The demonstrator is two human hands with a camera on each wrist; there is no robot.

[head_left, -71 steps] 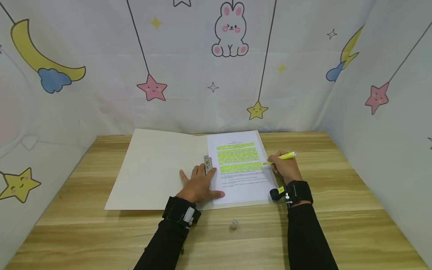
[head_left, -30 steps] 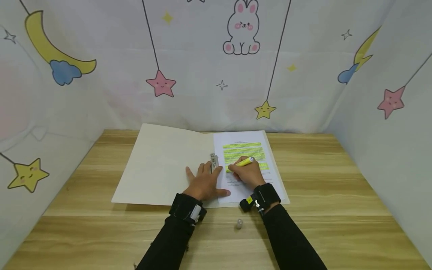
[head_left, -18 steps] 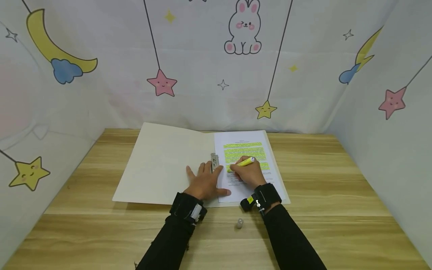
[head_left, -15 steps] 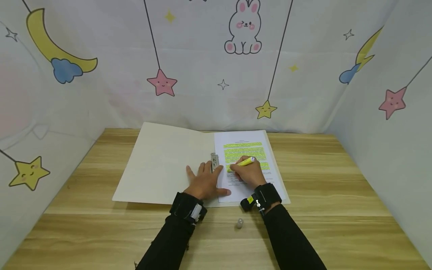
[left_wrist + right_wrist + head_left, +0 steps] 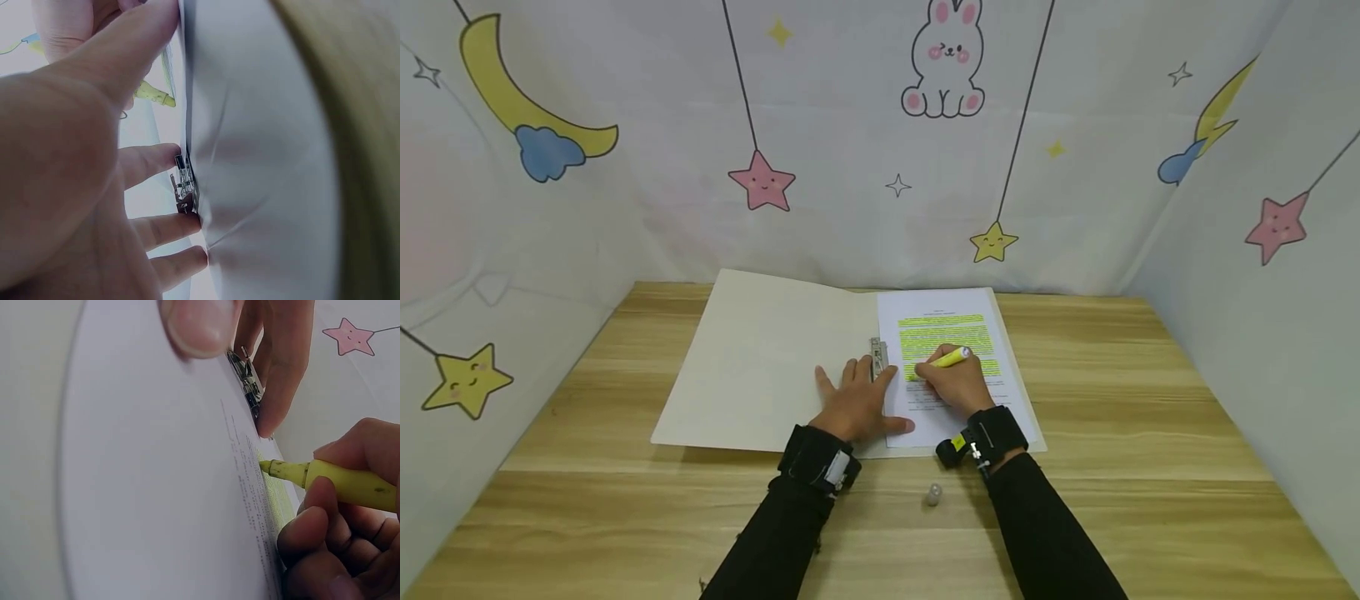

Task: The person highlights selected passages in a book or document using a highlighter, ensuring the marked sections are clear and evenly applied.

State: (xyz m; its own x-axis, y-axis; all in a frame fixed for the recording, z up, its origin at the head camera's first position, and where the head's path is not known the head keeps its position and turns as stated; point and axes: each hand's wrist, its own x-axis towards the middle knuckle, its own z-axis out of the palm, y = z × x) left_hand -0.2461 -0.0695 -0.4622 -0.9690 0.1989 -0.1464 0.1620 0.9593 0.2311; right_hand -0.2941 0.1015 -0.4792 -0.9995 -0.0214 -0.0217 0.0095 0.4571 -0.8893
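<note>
My right hand (image 5: 958, 385) pinches a yellow highlighter (image 5: 951, 357). Its tip (image 5: 265, 466) meets the white printed sheet (image 5: 958, 429) at the left end of the lowest highlighted line, as the right wrist view shows. Several text lines above carry yellow ink, while the lines below are plain. Fingers spread, my left hand (image 5: 853, 407) rests on the sheet's left margin and the fold of an open cream folder (image 5: 752, 358). Its fingertips lie around a metal clip (image 5: 183, 184) at that margin; the hand partly covers the clip in the head view.
A small greyish, capsule-like piece (image 5: 933, 495) lies on the wooden table (image 5: 1150, 500) in front of the folder. White fabric walls (image 5: 850, 225) with printed stars and a rabbit enclose the back and sides.
My right hand has moved the highlighter leftward from the sheet's right edge to the line's left end, then barely moved over the last second. My left hand stays in place; the head view shifted slightly.
</note>
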